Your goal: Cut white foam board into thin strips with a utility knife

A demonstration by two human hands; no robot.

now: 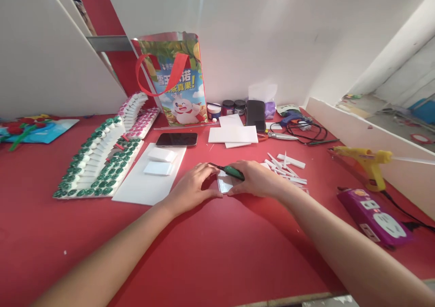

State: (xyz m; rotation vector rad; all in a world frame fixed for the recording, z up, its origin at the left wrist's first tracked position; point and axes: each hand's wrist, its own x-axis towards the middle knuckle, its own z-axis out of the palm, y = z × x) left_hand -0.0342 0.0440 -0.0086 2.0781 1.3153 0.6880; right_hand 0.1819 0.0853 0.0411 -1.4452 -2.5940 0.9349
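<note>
Clamped around a green-handled craft knife (pixel 231 171), right hand (pixel 255 180), blade end pointing left over a small white foam piece (pixel 224 184). Pressing down flat on the red table (pixel 210 252), left hand (pixel 190 189), fingers together and resting at the left edge of that piece, gripping nothing, seemingly pinning it so it cannot slide under the blade. Both hands close in, nearly meeting over the piece at the middle of the table. Just right of the knife hand, a scatter of thin white offcut strips (pixel 288 169), near enough to look like trimmings dropped where they fell. To the left, a large white sheet (pixel 146 180) carrying two small white blocks (pixel 159 161), kept within easy reach. Beyond that, rows of green-and-white decorated pieces (pixel 98 162) laid out in a stepped fan. Behind, a black phone (pixel 176 139), more white boards (pixel 233 134), paint jars (pixel 228 107) and a printed gift bag (pixel 176 83) against the wall. Off on the right, well apart from the cutting, a yellow glue gun (pixel 365 162) propped beside a purple power strip (pixel 375 216).
</note>
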